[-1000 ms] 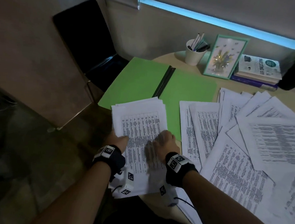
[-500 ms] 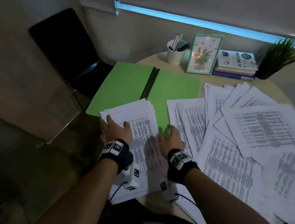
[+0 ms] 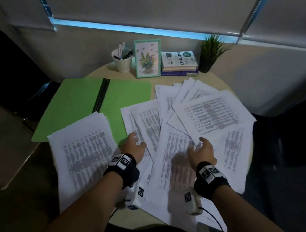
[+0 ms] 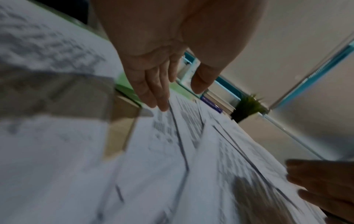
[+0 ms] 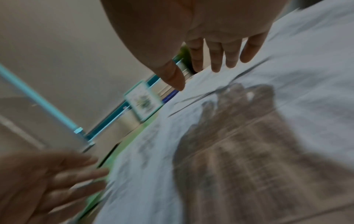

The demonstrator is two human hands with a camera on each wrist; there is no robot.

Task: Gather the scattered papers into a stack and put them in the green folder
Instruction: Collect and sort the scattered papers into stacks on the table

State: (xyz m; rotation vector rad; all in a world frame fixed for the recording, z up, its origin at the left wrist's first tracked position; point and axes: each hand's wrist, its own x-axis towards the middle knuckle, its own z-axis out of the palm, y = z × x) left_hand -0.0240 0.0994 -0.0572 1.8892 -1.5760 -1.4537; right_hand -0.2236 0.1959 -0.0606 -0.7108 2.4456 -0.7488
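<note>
An open green folder [image 3: 76, 99] lies at the back left of the round table. A gathered stack of printed papers [image 3: 83, 152] rests at the front left, overlapping the folder's near edge. Scattered papers [image 3: 209, 116] cover the table's right half. My left hand [image 3: 134, 144] hovers with straight fingers over the left edge of the scattered sheets, fingertips [image 4: 162, 106] just at a sheet. My right hand [image 3: 201, 149] is spread above the middle sheets, casting a shadow [image 5: 239, 121] on them. Neither hand holds anything.
At the back of the table stand a white cup with pens [image 3: 121, 60], a framed flower picture [image 3: 147, 57], a pile of books [image 3: 179, 63] and a small potted plant [image 3: 211, 52]. A dark chair [image 3: 11, 71] sits at the left.
Both hands have left the gathered stack and moved right, over the scattered sheets. The head view has swung right, so the stack now lies to their left.
</note>
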